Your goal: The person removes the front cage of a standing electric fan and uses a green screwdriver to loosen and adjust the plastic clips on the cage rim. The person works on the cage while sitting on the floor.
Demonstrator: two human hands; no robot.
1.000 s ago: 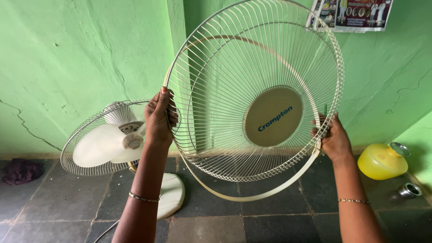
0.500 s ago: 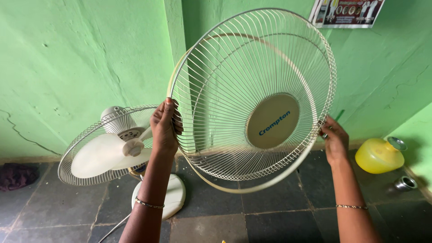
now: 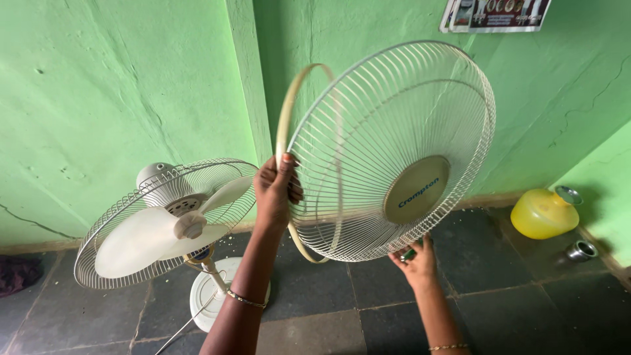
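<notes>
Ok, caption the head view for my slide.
Both hands, left hand and right hand, hold a round cream wire fan guard aloft.

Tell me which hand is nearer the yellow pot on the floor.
Right. The right hand grips the lower rim of the fan guard, left of the yellow pot with bare floor between. The left hand holds the guard's far left rim, much farther away.

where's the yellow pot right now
In the head view the yellow pot sits on the dark floor at the right, against the green wall, with a small steel cup just right of it.
</notes>
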